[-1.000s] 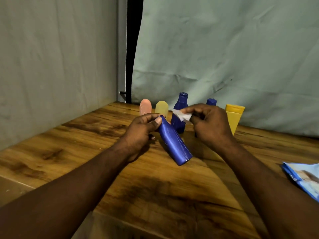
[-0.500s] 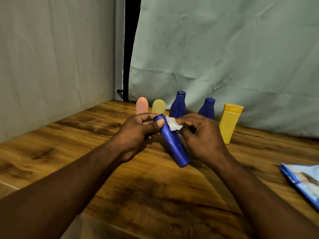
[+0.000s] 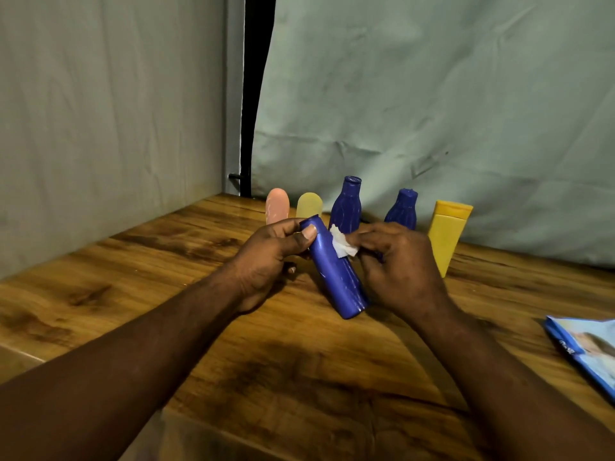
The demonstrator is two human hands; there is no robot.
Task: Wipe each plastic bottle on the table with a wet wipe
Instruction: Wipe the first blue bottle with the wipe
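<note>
The smooth blue bottle [image 3: 336,274] is held over the middle of the wooden table [image 3: 159,261], tilted, its top end toward 11 o'clock and its lower end toward 5 o'clock; whether that lower end touches the wood cannot be told. The left hand [image 3: 266,257] grips the top end, thumb across the front and fingers curled behind. From 3 o'clock the right hand [image 3: 399,264] pinches a crumpled white wet wipe [image 3: 342,246] between thumb and bent fingers, and the wipe lies against the bottle's upper side. Beyond the hands, from 11 to 2 o'clock, a row stands upright near the backdrop cloth [image 3: 432,94]: a pink bottle [image 3: 277,209]; a pale yellow bottle [image 3: 308,204]; a tall ribbed blue bottle [image 3: 346,204]; a shorter ribbed blue bottle [image 3: 402,207]; a yellow flat-capped bottle [image 3: 447,234]. At 4 o'clock, well apart, a blue wipes packet [image 3: 589,354] lies at the table's right edge.
</note>
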